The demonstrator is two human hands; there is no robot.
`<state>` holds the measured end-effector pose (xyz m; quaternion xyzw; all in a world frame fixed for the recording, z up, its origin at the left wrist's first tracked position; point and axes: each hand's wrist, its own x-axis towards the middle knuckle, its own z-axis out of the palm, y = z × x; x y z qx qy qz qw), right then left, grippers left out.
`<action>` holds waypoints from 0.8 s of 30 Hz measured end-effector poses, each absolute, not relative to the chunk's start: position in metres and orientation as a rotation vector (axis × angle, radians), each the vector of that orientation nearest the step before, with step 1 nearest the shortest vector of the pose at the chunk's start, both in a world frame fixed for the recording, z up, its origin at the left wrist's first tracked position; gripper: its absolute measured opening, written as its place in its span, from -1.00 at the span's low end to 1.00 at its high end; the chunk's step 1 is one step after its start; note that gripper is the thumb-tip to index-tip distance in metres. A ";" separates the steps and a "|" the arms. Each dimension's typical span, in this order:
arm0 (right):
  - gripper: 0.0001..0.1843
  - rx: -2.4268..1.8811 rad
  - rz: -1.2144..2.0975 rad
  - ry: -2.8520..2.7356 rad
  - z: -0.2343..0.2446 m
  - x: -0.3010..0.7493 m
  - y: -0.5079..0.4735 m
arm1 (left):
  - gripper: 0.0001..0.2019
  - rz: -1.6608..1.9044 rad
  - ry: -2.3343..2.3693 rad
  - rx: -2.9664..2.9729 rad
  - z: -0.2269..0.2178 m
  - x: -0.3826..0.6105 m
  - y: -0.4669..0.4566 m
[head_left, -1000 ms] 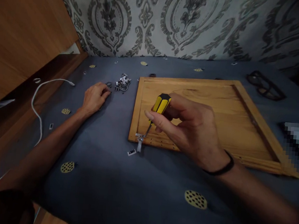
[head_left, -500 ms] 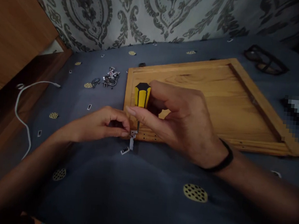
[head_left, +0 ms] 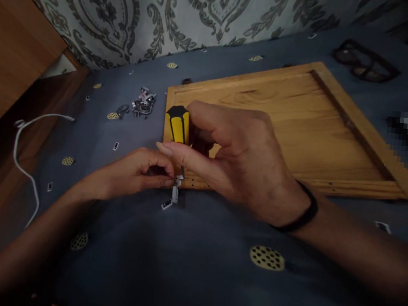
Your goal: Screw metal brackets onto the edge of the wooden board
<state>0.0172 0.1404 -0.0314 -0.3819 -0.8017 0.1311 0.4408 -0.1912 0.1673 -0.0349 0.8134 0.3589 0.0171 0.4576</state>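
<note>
My right hand [head_left: 239,161] grips a screwdriver with a yellow and black handle [head_left: 178,123], held upright with its tip down at the near left corner of a wooden panel [head_left: 293,118]. My left hand [head_left: 134,173] is pinched on a small metal bracket [head_left: 175,188] at that corner, right beside the screwdriver tip. The bracket hangs over the panel's edge onto the dark blue cloth [head_left: 180,265].
A small pile of metal hardware [head_left: 142,104] lies left of the panel's far corner. A white cable [head_left: 25,151] curls at the left by a wooden cabinet [head_left: 16,46]. Dark glasses [head_left: 365,60] rest at the back right, patterned wallpaper behind.
My left hand left the hardware pile and came to the panel's near corner, where it now pinches the bracket. The screwdriver has gone from tilted to upright over the bracket.
</note>
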 end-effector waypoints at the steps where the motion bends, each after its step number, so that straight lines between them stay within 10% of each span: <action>1: -0.55 -0.951 0.322 -1.988 -0.032 0.017 0.141 | -0.77 0.038 0.896 2.007 -0.035 -0.191 0.167; 24: -0.57 -0.884 0.328 -1.977 -0.030 0.017 0.142 | -0.77 0.028 0.914 2.026 -0.034 -0.189 0.168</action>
